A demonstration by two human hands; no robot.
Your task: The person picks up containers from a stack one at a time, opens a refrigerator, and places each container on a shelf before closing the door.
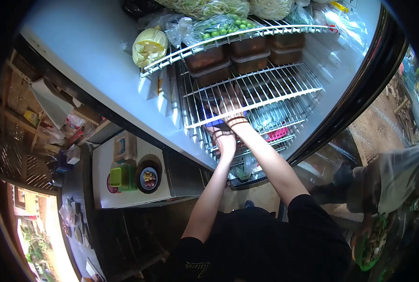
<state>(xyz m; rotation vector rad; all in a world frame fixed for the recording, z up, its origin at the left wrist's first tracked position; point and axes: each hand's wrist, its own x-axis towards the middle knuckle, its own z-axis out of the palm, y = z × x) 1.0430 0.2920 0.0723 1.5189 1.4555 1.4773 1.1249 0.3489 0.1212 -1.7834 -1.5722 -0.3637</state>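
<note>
Both my hands reach into an upright fridge, below a white wire shelf. My left hand is at a dark blue object, its fingers curled against the near side. The kind of object cannot be made out behind the wires. My right hand extends farther in beside it, under the shelf, with its fingers partly hidden by the wires. Whether it grips anything does not show. To the right of my hands lie clear plastic bags and a pink-red package.
Lidded brown containers stand on the wire shelf. The upper shelf holds a bag of green round produce and a pale yellow vegetable. On a white surface at left are a green container and a dark-rimmed bowl.
</note>
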